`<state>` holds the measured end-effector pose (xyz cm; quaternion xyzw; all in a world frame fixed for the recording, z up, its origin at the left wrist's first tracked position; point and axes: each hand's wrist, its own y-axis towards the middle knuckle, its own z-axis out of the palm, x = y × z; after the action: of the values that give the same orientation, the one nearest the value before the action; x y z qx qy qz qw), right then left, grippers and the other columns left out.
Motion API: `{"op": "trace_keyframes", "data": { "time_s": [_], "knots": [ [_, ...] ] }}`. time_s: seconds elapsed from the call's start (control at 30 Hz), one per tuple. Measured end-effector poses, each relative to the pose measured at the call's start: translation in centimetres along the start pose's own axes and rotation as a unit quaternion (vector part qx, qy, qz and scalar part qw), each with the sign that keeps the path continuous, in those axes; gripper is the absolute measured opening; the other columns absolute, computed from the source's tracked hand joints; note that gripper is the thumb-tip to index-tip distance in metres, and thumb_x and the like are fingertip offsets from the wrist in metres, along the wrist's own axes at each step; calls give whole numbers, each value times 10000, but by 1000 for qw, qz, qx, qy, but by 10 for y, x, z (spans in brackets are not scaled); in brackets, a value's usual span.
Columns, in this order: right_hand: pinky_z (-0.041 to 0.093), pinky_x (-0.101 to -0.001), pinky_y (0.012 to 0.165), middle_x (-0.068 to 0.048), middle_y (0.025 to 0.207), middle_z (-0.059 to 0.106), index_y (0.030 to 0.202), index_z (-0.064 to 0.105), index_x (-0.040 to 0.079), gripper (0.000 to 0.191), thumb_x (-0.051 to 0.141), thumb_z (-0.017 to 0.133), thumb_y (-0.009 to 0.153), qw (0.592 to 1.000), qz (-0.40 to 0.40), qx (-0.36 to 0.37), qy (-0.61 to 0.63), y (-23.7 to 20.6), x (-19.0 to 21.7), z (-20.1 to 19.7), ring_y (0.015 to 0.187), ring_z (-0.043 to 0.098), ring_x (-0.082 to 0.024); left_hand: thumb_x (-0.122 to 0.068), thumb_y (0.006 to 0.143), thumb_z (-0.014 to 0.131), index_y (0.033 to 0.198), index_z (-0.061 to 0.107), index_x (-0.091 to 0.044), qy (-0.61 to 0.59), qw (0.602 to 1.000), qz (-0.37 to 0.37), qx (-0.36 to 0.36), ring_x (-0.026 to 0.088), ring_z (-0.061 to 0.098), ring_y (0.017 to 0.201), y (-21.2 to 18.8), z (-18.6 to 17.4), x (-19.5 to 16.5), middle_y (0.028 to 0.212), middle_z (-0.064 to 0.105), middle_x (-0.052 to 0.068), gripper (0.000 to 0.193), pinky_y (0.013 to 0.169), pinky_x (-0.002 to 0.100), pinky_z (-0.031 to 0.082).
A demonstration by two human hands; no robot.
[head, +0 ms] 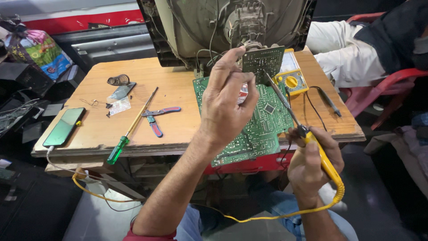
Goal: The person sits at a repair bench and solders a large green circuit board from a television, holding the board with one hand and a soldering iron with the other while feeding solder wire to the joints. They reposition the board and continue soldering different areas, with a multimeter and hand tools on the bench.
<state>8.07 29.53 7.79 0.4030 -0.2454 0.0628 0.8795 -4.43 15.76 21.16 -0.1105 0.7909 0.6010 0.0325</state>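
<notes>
My left hand [227, 98] is raised over the wooden table [178, 129], its fingers pinching the edge of a small green circuit board [264, 61] at the neck of an opened picture-tube set [209, 27]. My right hand [312, 163] grips a yellow-handled soldering iron [323, 163]; its thin tip [267, 76] touches the small board's lower edge. Under both hands lies a large green circuit board [263, 125], jutting over the table's front edge. A roll of tape sits partly hidden behind my left hand.
A yellow multimeter [292, 80] with a black probe [329, 100] lies at the right. Left of the boards lie red-handled pliers [156, 118], a green-handled screwdriver [129, 131], a solder coil [118, 80] and a phone [64, 126]. A seated person's legs [343, 53] are at the far right.
</notes>
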Motion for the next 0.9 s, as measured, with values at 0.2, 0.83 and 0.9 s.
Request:
{"op": "trace_keyframes", "data": {
  "time_s": [0.2,0.83,0.9],
  "knots": [
    [630,-455,956,-231,1131,672,1305,592,-104,307,85,607,1063,1000,2,-3,0,0,0,1,1006,730,-299,34,931,748,1039,658,5,-3,1000,-2,6,204,643,1132,-1,-2,-2,1463,525,173,143,879,274,631],
    [634,-461,961,-241,1131,666,1255,590,-125,271,68,598,1065,1000,2,-1,2,-1,0,-1,995,730,-294,44,928,749,1042,661,6,-8,1000,-5,5,203,642,1137,-2,-1,-3,1457,526,177,150,881,278,637],
    [631,-458,968,-242,1115,671,1259,590,-125,272,67,593,1066,1000,1,4,5,-1,0,-2,985,733,-293,43,930,751,1041,660,7,-5,1000,-3,4,201,643,1136,-2,0,-2,1459,527,173,148,858,262,635]
  ]
}}
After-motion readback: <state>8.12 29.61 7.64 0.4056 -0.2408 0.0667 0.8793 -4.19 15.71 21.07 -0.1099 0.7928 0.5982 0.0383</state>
